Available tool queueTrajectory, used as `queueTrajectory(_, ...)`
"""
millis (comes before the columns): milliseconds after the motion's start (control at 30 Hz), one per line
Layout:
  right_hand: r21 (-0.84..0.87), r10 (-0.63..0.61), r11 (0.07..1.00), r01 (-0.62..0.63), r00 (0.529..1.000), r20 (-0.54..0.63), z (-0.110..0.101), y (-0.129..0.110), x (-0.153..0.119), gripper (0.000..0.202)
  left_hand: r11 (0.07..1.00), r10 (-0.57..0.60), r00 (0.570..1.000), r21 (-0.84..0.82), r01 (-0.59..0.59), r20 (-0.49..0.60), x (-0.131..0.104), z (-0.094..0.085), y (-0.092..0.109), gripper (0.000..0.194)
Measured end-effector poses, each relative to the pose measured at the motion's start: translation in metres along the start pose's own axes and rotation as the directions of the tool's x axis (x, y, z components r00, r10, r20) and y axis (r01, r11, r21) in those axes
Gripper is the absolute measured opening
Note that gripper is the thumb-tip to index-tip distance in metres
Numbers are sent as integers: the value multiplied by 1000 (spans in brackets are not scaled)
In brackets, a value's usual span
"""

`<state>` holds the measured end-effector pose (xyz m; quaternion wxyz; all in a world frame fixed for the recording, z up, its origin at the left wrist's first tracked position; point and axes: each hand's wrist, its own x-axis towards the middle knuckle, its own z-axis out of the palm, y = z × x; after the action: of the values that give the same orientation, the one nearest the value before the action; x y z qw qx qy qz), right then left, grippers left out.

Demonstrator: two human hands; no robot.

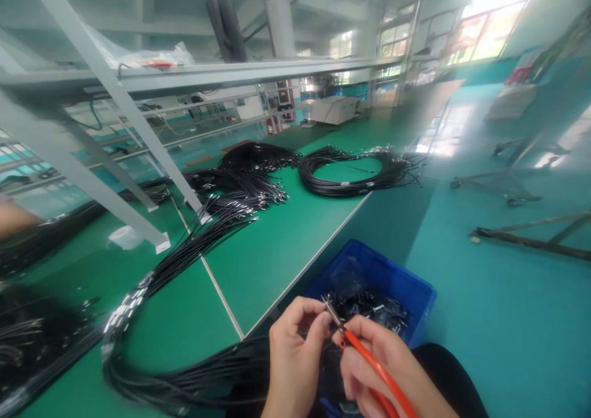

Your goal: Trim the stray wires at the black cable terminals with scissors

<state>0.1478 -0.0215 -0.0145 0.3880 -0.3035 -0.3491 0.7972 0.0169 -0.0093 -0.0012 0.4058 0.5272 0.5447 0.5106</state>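
Red-handled pliers (pixel 378 369) are held in my right hand (pixel 373 356), their metal jaws pointing up and left. My left hand (pixel 298 350) pinches a small piece at the jaw tips, too small to make out. Both hands are close together above the near edge of a blue bin (pixel 422 307) that holds small dark and shiny parts. A bundle of black cables (pixel 184 375) curves over the green table (pixel 258 264) and passes behind my left hand.
A coiled cable bundle (pixel 332 187) and further cable piles (pixel 258 158) lie farther back. Slanted white shelf posts (pixel 138 122) rise at the left, near a white roll (pixel 125 238). Another person's blurred arm (pixel 16 218) shows at the left edge. Wheeled stands are at the right.
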Motion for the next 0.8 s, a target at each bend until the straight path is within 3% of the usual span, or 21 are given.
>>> queueTrajectory(133,-65,20,998,-22,999,-33,2,-4,0,39,998,27,1000,58,-26,-11,-1,1,1,7)
queueTrajectory(233,-191,20,980,-49,989,-149,4,-3,-3,26,994,55,998,94,-52,-32,1,0,0,8)
queueTrajectory(300,-279,-60,960,-10,969,-240,4,1,-6,19,991,65,997,117,-60,-43,2,-1,-1,6)
queueTrajectory(367,-326,-190,942,76,923,-335,4,3,-8,21,986,79,996,148,-73,-40,3,-2,-2,7)
queueTrajectory(467,-353,-401,902,247,782,-477,4,0,-5,35,972,119,993,204,-113,-20,0,-1,0,6)
queueTrajectory(533,-378,-499,862,339,703,-507,6,-6,-1,39,964,136,991,229,-133,3,-3,1,2,6)
queueTrajectory(667,-386,-548,834,395,679,-488,13,-18,9,30,959,144,985,233,-161,92,-7,5,3,9)
queueTrajectory(800,-361,-540,841,403,666,-515,17,-15,12,29,965,142,985,210,-159,95,-9,6,2,10)
